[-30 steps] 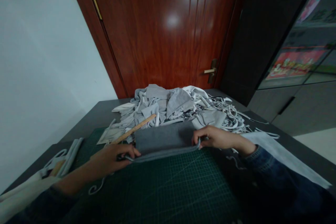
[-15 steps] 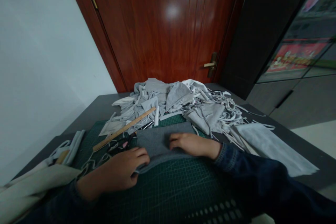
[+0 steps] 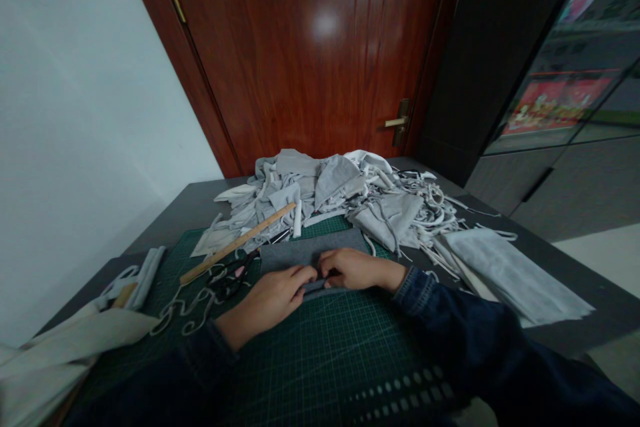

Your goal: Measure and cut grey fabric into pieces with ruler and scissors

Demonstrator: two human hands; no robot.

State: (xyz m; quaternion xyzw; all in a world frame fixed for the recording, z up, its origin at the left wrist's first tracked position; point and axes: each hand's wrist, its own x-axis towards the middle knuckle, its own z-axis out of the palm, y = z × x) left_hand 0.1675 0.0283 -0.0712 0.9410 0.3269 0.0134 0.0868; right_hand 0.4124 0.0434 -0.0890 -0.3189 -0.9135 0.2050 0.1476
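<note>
Left hand (image 3: 267,300) and right hand (image 3: 353,269) sit close together, both narrowly closed, their fingers curled over and almost meeting as they pinch the turned near edge of a dark grey brushed fabric panel (image 3: 310,255), which lies flat on a green gridded cutting mat (image 3: 320,360) just in front of the heap. The fold under the fingertips is partly hidden, so the number of layers is hard to tell, though it looks like a doubled edge. An even pinch from both sides, with the soft cloth kept flat against the mat, would hold a fold like this straight and free of puckers. Going left to right, a soft cream cloth (image 3: 65,350) lies bunched at the lower corner, with a bundle of narrow pale grey strips (image 3: 145,278) and a small wooden stick (image 3: 125,295) beyond it. Loose white cord (image 3: 185,311) curls on the mat beside black-handled scissors (image 3: 233,278), and a long, flat wooden ruler (image 3: 235,245) slants behind them. Past the hands, a dark denim sleeve (image 3: 417,290) covers the right forearm, a tall heap of crumpled grey and white fabric offcuts (image 3: 310,187) tangled with thin looped strips spreads across the dark tabletop (image 3: 195,203), and a smooth, flat pale grey sheet (image 3: 510,277) lies at the far right.
</note>
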